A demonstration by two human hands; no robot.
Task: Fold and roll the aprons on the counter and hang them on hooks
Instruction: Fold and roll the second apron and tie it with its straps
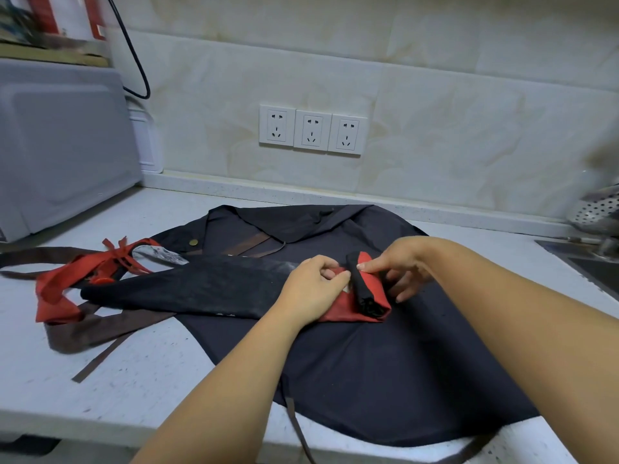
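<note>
- Showing a sink [591,267] set into the worktop [140,373] at the far right edge; cropping most of the basin, so not telling what is lying in it
- Showing a perforated metal strainer [601,209] just above the sink, blurred; contents not readable
- Spreading flat across the worktop: a dark apron [385,370]; brown straps [80,333] trailing off to the left and over the near edge
- Lying on top of the dark apron, folded into a long narrow strip: a black-and-red apron [187,289]; red ties [57,289] bunching at its left end on the bare worktop; right end curling up into a short tight roll [368,291]
- Reaching in from the lower left with the left grip [311,288], back of the hand up; curling fingers and thumb and pinching the red cloth just beside the roll
- Reaching in from the right with the right grip [398,271]; pinching the far end of the roll between thumb and forefinger; spreading the remaining fingers down behind the roll, over the dark apron
- Standing at the left: a grey appliance [60,145]; sitting on the tiled wall behind: three wall sockets [312,129]
</note>
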